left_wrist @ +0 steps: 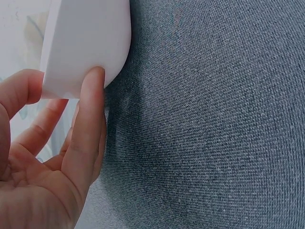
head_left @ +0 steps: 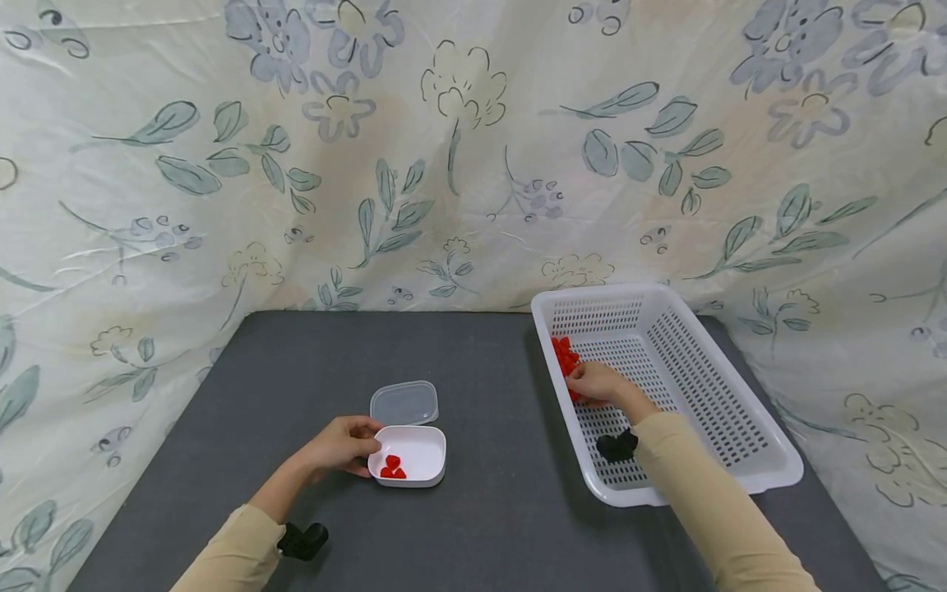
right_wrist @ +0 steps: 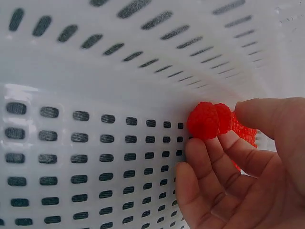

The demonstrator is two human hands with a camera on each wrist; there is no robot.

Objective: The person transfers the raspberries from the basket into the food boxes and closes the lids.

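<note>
On the grey table [head_left: 481, 510], the left hand [head_left: 342, 444] gripped the tub [head_left: 411, 455]; the right hand [head_left: 596, 383] pinched a raspberry [right_wrist: 204, 120] in the basket [head_left: 747, 411], seemingly mid-pick, needing a lift to the tub.

We are looking at a matt, finely woven grey cloth [head_left: 481, 518] covering the table, a smooth white plastic container [head_left: 422, 460] beside its translucent plastic lid [head_left: 404, 403], a glossy perforated white plastic basket [head_left: 740, 444], bumpy-skinned red raspberries [right_wrist: 209, 120], and a creased, floral-printed fabric backdrop [head_left: 473, 148].
</note>
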